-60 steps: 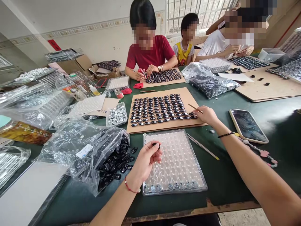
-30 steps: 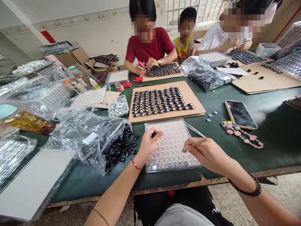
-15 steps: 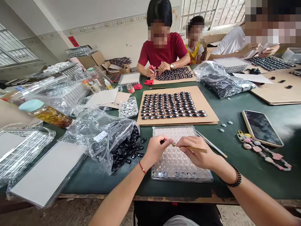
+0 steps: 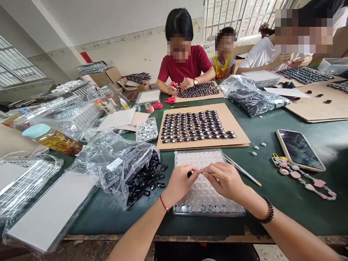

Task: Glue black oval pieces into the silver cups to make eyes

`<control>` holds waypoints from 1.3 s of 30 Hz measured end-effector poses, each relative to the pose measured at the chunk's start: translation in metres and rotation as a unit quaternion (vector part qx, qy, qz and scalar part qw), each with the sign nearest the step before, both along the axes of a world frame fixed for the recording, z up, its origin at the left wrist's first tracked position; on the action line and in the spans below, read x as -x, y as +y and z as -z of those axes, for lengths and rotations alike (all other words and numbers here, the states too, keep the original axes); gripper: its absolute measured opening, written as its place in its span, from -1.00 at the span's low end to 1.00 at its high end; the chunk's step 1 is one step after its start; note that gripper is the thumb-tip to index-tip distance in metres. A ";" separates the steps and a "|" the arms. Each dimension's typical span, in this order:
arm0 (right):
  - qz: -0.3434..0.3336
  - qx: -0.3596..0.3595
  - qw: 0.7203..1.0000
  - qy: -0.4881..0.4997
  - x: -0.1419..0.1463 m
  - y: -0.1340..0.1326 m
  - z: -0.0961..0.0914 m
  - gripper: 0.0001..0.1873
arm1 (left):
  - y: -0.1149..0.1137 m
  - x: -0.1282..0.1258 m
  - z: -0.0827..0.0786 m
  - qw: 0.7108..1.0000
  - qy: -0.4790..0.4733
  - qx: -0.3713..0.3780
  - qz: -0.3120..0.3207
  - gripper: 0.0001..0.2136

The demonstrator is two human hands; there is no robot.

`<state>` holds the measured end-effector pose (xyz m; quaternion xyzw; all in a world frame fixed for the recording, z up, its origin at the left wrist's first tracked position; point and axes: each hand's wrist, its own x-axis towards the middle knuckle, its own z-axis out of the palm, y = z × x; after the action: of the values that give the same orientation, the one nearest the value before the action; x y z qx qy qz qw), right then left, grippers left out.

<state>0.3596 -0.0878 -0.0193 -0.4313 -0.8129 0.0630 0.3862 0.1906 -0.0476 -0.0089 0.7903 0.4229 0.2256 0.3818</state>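
My left hand (image 4: 181, 181) is closed, with a small black piece (image 4: 189, 174) showing between its fingers. A thin wooden stick (image 4: 219, 176) is pinched in my right hand (image 4: 224, 178). The stick's tip meets the left fingertips; any tiny part there is too small to make out. Both hands are over a clear plastic tray (image 4: 209, 213) with rows of round hollows. Several round silvery discs (image 4: 210, 208) lie along its near edge. To the left, glossy black oval pieces (image 4: 141, 181) spill from a clear plastic bag (image 4: 108, 159).
Beyond the tray, a cardboard sheet (image 4: 233, 130) carries rows of black pieces. A box of silvery parts (image 4: 146, 129) stands beside it. White sticks (image 4: 244, 169), a phone (image 4: 300, 149) and a beaded strap (image 4: 307, 177) lie right. Co-workers (image 4: 187, 65) sit across the table.
The view has shifted slightly. My fingertips have drawn closer together, and less of the wooden stick shows behind my right hand.
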 end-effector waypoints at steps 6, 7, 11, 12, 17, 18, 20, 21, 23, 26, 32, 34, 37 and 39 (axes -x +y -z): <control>0.065 0.021 0.989 0.128 -0.005 0.001 -0.003 -0.72 | 0.004 0.003 -0.005 0.991 -0.077 0.104 -0.041 -0.72; 0.080 0.032 0.983 0.159 -0.008 0.002 -0.005 -0.71 | 0.005 0.004 -0.007 0.987 -0.091 0.114 -0.060 -0.72; 0.111 0.104 0.940 0.306 -0.013 0.003 -0.009 -0.71 | 0.005 0.004 -0.007 0.981 -0.133 0.111 -0.085 -0.70; 0.098 0.123 0.929 0.334 -0.011 0.003 -0.009 -0.71 | 0.004 0.002 -0.006 0.981 -0.140 0.119 -0.068 -0.68; 0.039 0.171 0.903 0.393 0.004 0.001 -0.005 -0.73 | -0.006 -0.006 0.000 0.978 -0.158 0.125 -0.058 -0.66; 0.034 0.175 0.899 0.399 0.005 0.001 -0.005 -0.73 | -0.008 -0.006 -0.001 0.979 -0.155 0.112 -0.064 -0.67; 0.034 0.168 0.891 0.421 0.003 0.000 -0.005 -0.73 | -0.006 -0.002 -0.005 0.984 -0.150 0.064 -0.075 -0.70; 0.040 0.157 0.884 0.438 0.001 -0.001 -0.005 -0.74 | -0.002 0.002 -0.008 0.984 -0.152 0.034 -0.086 -0.72; 0.054 0.129 0.867 0.478 -0.004 -0.002 -0.005 -0.75 | 0.014 0.013 -0.014 0.973 -0.184 -0.009 -0.139 -0.77; 0.049 0.116 0.850 0.511 -0.009 -0.004 -0.006 -0.76 | 0.051 0.038 -0.020 0.900 -0.347 0.063 -0.257 -0.81; 0.037 0.123 0.865 0.485 -0.003 -0.005 -0.009 -0.75 | 0.073 0.052 -0.006 0.787 -0.487 0.295 -0.237 -0.77; 0.037 0.121 0.870 0.477 -0.002 -0.005 -0.011 -0.74 | 0.057 0.039 -0.002 0.805 -0.469 0.293 -0.217 -0.77; 0.039 0.112 0.881 0.458 -0.001 -0.006 -0.011 -0.75 | 0.029 0.018 0.000 0.876 -0.364 0.262 -0.179 -0.80; 0.043 0.105 0.898 0.424 -0.001 -0.006 -0.010 -0.76 | 0.016 0.007 -0.001 0.926 -0.264 0.231 -0.138 -0.81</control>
<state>0.3610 -0.0942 -0.0092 -0.4364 -0.5411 0.3080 0.6495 0.1840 -0.0321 -0.0083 0.5255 0.4522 0.3728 0.6168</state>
